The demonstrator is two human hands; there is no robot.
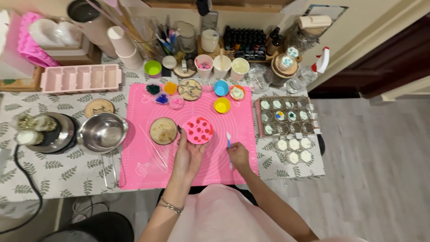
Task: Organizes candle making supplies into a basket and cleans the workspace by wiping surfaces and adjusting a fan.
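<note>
The left hand (pixel 188 154) is closed around the near edge of a round pink mold (pixel 198 130) with several small red-filled cavities, holding it just above or on the pink silicone mat (pixel 148 166); which of the two cannot be told. The right hand (pixel 238 155) is curled around a small blue-handled spatula (pixel 229 140), its pale tip pointing away from the person, just right of the mold and apart from it. A thin bracelet (pixel 170 207) circles the left wrist. Just left of the mold, touching or nearly touching it, lies a round wooden disc (pixel 163 131) on the mat. Farther along the mat sit a yellow cup (pixel 222 105), a blue cup (pixel 221 88), an orange-rimmed cup with pale filling (pixel 237 92), a round dish of metal cutters (pixel 190 89), and small clear pots of coloured bits (pixel 162 99). To the left of the mat stands a steel pot (pixel 103 132) with its long handle pointing near, and beyond it a hot plate with another vessel (pixel 49 132). At the far left lies a long pink bar mold (pixel 80 78). To the right of the mat is a tray of small glass jars (pixel 286 116), some with white filling, and near it a cluster of white-filled jars (pixel 294 150). The table wears a leaf-patterned cloth (pixel 53 170). Along the far edge stand paper cups (pixel 122 45), a green cup (pixel 153 68) and a rack of dark bottles (pixel 244 41).
</note>
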